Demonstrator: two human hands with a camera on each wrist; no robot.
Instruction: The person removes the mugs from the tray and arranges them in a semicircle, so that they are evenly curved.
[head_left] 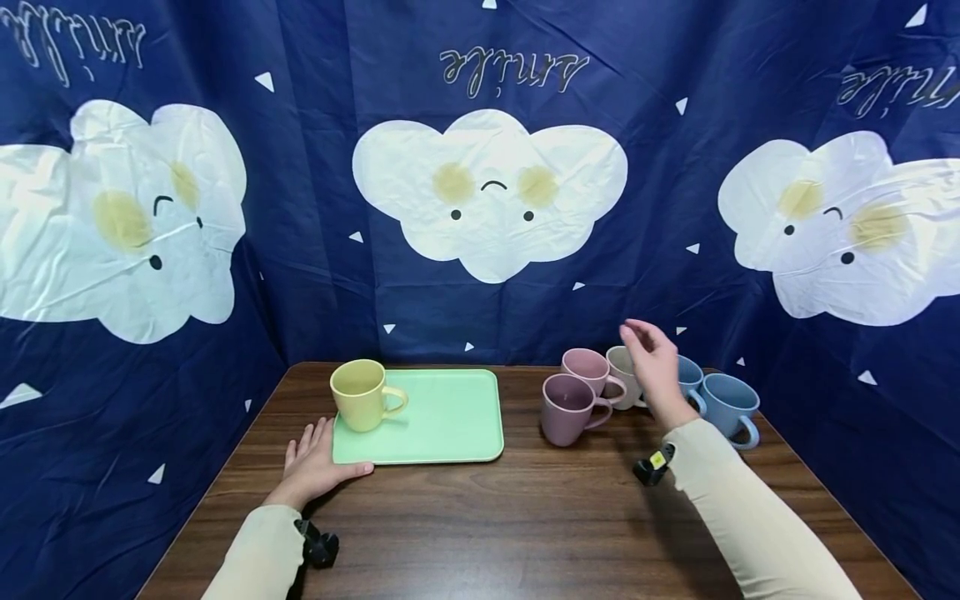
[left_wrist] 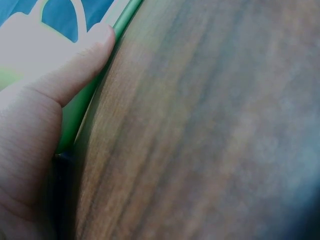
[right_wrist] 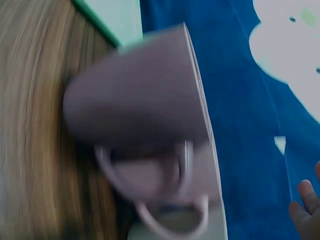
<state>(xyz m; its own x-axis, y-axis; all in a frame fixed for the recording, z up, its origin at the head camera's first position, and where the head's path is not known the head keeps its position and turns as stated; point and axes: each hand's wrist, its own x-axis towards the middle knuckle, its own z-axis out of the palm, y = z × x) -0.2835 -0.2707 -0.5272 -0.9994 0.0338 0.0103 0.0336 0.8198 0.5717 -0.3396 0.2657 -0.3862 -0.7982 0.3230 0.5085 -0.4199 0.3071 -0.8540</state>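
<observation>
My left hand (head_left: 315,467) rests at the near left corner of a light green tray (head_left: 450,421), fingers spread along its left side and thumb (left_wrist: 85,62) against its front edge. On the tray's left part stands a yellow mug (head_left: 358,400), upright, handle to the right. My right hand (head_left: 656,371) is raised over the mugs at the right, fingers loosely bent, holding nothing. Beneath and around it stand a purple mug (head_left: 564,417), a pink mug (head_left: 585,365), an off-white mug (head_left: 624,390) and two blue mugs (head_left: 727,407), one partly hidden by the hand.
A brown wooden table (head_left: 480,525) carries everything. Dark blue cloth (head_left: 315,250) with white clouds hangs behind and on both sides. In the right wrist view the purple mug fills the middle, blurred, and some of my fingertips show at the right edge.
</observation>
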